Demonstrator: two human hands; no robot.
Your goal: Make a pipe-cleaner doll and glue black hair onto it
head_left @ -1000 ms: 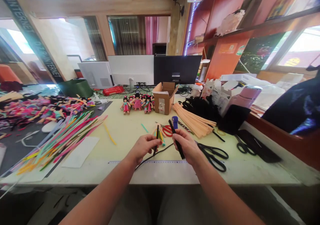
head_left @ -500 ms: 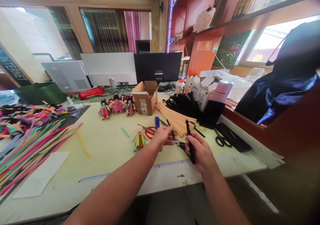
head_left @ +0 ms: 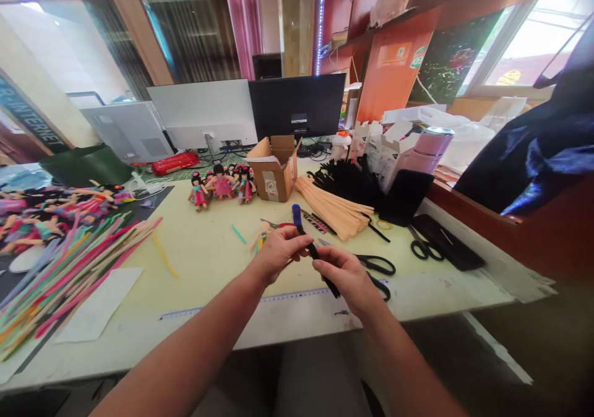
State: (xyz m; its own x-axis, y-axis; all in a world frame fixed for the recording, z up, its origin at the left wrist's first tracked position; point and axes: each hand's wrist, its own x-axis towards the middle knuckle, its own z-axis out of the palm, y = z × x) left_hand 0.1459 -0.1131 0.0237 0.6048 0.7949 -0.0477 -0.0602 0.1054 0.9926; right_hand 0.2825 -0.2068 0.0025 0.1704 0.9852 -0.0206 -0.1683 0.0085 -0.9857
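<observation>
My left hand (head_left: 281, 253) and my right hand (head_left: 346, 275) are close together above the front of the table. Between them runs a slanting black bundle (head_left: 328, 279) that looks like fuzzy pipe cleaners. My left fingers pinch its upper part, while my right thumb and fingers grip it lower down. Behind my left hand lies a small doll (head_left: 260, 241), mostly hidden. Black-handled scissors (head_left: 378, 263) rest on the table beside my right hand. Just beyond the hands, a blue-ended tool (head_left: 296, 211) and red-handled scissors (head_left: 283, 224) are partly covered.
Peach pipe cleaners (head_left: 331, 206) and a black fuzzy pile (head_left: 346, 179) lie beyond my right hand. A cardboard box (head_left: 273, 179) stands near finished dolls (head_left: 220, 185). Coloured pipe cleaners (head_left: 88, 268) spread at left. A ruler (head_left: 288, 296) lies along the front; more scissors (head_left: 424, 248) are at right.
My hands have come together, the right one moving left, and the black bundle now slants between both. The black-handled scissors show more fully on the table. The view has shifted slightly.
</observation>
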